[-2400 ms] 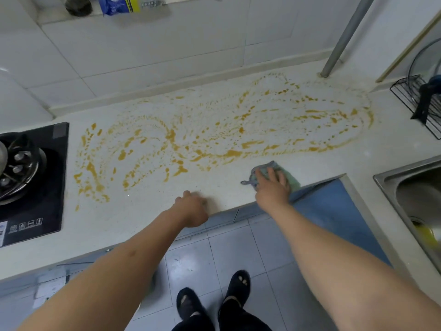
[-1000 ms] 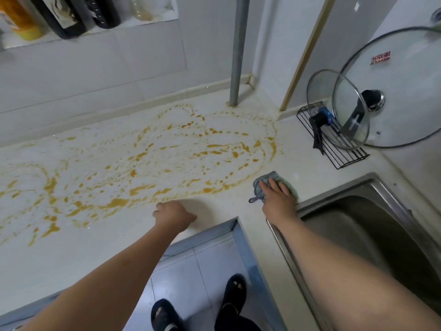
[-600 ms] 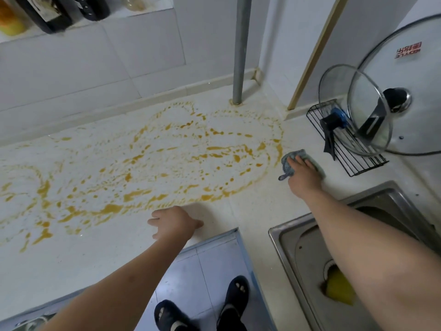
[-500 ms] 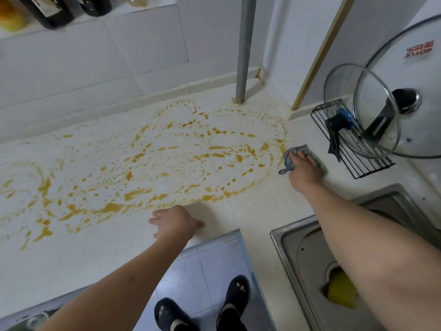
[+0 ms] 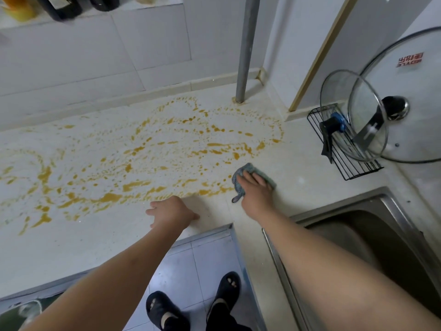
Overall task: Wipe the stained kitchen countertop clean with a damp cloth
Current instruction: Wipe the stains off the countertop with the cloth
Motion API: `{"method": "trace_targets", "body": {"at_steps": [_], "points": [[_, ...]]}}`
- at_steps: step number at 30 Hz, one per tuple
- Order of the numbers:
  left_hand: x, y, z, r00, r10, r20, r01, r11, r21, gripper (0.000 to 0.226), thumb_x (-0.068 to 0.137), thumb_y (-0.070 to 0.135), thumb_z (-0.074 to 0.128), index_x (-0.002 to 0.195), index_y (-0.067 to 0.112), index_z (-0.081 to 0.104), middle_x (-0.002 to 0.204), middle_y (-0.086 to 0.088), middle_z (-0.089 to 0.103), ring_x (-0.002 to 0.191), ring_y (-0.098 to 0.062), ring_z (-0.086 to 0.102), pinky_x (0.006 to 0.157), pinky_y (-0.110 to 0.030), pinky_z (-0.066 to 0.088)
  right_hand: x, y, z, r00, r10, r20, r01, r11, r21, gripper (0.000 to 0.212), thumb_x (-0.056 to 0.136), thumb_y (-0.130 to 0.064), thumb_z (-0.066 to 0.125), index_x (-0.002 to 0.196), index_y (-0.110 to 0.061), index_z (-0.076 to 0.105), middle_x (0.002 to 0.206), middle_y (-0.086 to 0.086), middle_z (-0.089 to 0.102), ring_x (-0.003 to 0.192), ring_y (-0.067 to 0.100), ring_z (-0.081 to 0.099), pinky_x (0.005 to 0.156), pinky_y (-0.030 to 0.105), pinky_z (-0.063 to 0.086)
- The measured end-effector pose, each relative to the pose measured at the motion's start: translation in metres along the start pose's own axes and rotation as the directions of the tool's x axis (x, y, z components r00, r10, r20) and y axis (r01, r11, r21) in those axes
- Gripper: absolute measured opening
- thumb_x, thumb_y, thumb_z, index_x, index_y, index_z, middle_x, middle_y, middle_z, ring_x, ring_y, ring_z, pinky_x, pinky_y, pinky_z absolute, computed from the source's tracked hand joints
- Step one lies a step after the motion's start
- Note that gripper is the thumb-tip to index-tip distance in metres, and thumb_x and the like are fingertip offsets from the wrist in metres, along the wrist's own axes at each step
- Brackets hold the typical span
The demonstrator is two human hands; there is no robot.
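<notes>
Right grip: my right hand (image 5: pixel 256 189) lies flat on the damp cloth (image 5: pixel 241 181), fingers straight and spread, pressing it to the surface (image 5: pixel 298 182); nothing is clasped.
Left grip: my left hand (image 5: pixel 170 212) rests on the surface near its front edge, fingers loosely bent, holding nothing.
Cloth: grey-green, bunched under my right palm, one corner trailing out toward 7 o'clock; it sits at the right end of the stain, at 2 o'clock from my left hand.
Stain: orange-yellow smears and droplets (image 5: pixel 143 163) swirl across the pale surface, from the cloth out to 9 o'clock and back toward the wall at 12 o'clock.
Sink: a steel sink (image 5: pixel 362 230) lies at 4 o'clock from the cloth, my right forearm crossing its near corner.
Lids: two glass pot lids stand on edge in a black wire rack (image 5: pixel 346 154) at 2 o'clock; the larger lid (image 5: pixel 410 96) bears a red printed label, mirrored and too small to read.
Pipe: a grey metal pipe (image 5: pixel 245 48) rises from the surface at 12 o'clock.
Shelf: dark bottles (image 5: pixel 62 5) stand at 10 o'clock, labels unreadable.
Floor: my dark slippers (image 5: pixel 167 311) on pale tile.
</notes>
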State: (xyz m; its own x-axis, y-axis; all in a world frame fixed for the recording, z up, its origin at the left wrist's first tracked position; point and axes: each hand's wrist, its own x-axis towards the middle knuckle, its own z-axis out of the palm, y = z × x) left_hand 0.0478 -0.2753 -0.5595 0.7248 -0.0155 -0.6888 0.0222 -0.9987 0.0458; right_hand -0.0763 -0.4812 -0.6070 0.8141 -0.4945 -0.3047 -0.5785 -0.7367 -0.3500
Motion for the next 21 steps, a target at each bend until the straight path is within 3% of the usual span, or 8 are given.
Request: {"method": "trace_targets", "body": {"at_steps": [3, 5, 7, 10, 13, 15, 18, 21], "points": [[-0.001, -0.003, 0.0, 1.0, 0.026, 0.013, -0.027, 0.999, 0.044, 0.075, 0.074, 0.058, 0.086, 0.119, 0.003, 0.063, 0.158, -0.041, 0.017, 0.144, -0.056, 0.02, 0.106, -0.061, 0.043, -0.016, -0.014, 0.009, 0.989, -0.146, 0.018, 0.146, 0.989, -0.02, 0.073, 0.09, -0.017, 0.07, 0.156, -0.027, 0.039, 0.166, -0.005, 0.029, 0.151, 0.024, 0.024, 0.121, 0.038, 0.023], [-0.002, -0.006, -0.003, 0.998, 0.055, 0.014, -0.056, 0.989, 0.14, 0.07, 0.077, 0.066, 0.078, 0.112, 0.006, 0.065, 0.152, -0.039, 0.033, 0.142, -0.052, 0.028, 0.11, -0.058, 0.038, -0.021, -0.012, 0.007, 0.969, -0.241, 0.053, 0.243, 0.969, -0.046, 0.069, 0.086, -0.009, 0.072, 0.15, -0.021, 0.05, 0.162, 0.001, 0.039, 0.146, 0.029, 0.034, 0.118, 0.035, 0.029], [-0.003, -0.012, -0.009, 0.994, 0.107, 0.031, -0.111, 0.978, 0.178, 0.06, 0.079, 0.067, 0.074, 0.097, 0.011, 0.063, 0.135, -0.028, 0.055, 0.134, -0.042, 0.042, 0.108, -0.052, 0.042, -0.022, -0.003, -0.003, 0.964, -0.255, 0.072, 0.25, 0.966, 0.069, 0.067, 0.083, 0.005, 0.066, 0.146, -0.018, 0.056, 0.156, 0.006, 0.047, 0.141, 0.03, 0.042, 0.113, 0.033, 0.036], [-0.001, -0.031, -0.024, 0.977, 0.204, 0.061, -0.211, 0.968, 0.139, 0.049, 0.078, 0.059, 0.078, 0.088, 0.015, 0.059, 0.104, -0.01, 0.065, 0.095, -0.024, 0.063, 0.073, -0.032, 0.053, -0.016, 0.009, -0.026, 0.998, -0.025, -0.064, 0.046, 0.929, 0.368, 0.078, 0.085, 0.011, 0.058, 0.151, -0.029, 0.047, 0.153, 0.002, 0.049, 0.133, 0.025, 0.051, 0.099, 0.027, 0.044], [-0.002, -0.052, -0.027, 0.974, 0.226, -0.009, -0.225, 0.971, 0.085, 0.04, 0.082, 0.048, 0.079, 0.089, 0.014, 0.06, 0.091, -0.005, 0.065, 0.077, -0.018, 0.062, 0.057, -0.028, 0.044, 0.0, 0.014, -0.045, 0.943, 0.198, -0.267, -0.099, 0.934, 0.344, 0.082, 0.086, 0.004, 0.061, 0.157, -0.025, 0.03, 0.152, 0.007, 0.046, 0.125, 0.03, 0.054, 0.095, 0.036, 0.049], [-0.002, -0.067, -0.024, 0.984, 0.159, -0.074, -0.154, 0.986, 0.07, 0.043, 0.083, 0.047, 0.076, 0.101, 0.011, 0.064, 0.106, -0.01, 0.063, 0.09, -0.025, 0.062, 0.069, -0.032, 0.051, 0.012, 0.015, -0.047, 0.932, 0.247, -0.266, -0.173, 0.946, 0.274, 0.065, 0.089, 0.001, 0.061, 0.149, -0.014, 0.041, 0.141, 0.014, 0.054, 0.121, 0.036, 0.058, 0.093, 0.04, 0.05], [0.002, -0.084, -0.018, 0.998, -0.041, -0.045, 0.043, 0.998, 0.052, 0.083, 0.082, 0.059, 0.076, 0.142, 0.006, 0.051, 0.147, -0.023, 0.041, 0.129, -0.044, 0.046, 0.107, -0.053, 0.045, 0.021, 0.005, -0.038, 0.939, 0.309, -0.147, -0.281, 0.941, 0.187, 0.039, 0.096, -0.004, 0.051, 0.133, -0.014, 0.057, 0.128, 0.013, 0.065, 0.109, 0.032, 0.061, 0.087, 0.035, 0.05], [0.005, -0.091, -0.01, 0.996, -0.084, -0.018, 0.085, 0.994, 0.065, 0.107, 0.084, 0.064, 0.074, 0.155, -0.002, 0.029, 0.16, -0.03, 0.023, 0.141, -0.05, 0.034, 0.113, -0.056, 0.04, 0.02, -0.02, -0.02, 0.951, 0.241, -0.192, -0.235, 0.971, 0.05, 0.043, 0.091, -0.003, 0.059, 0.134, -0.008, 0.057, 0.137, 0.014, 0.059, 0.127, 0.033, 0.052, 0.1, 0.036, 0.045]]}}
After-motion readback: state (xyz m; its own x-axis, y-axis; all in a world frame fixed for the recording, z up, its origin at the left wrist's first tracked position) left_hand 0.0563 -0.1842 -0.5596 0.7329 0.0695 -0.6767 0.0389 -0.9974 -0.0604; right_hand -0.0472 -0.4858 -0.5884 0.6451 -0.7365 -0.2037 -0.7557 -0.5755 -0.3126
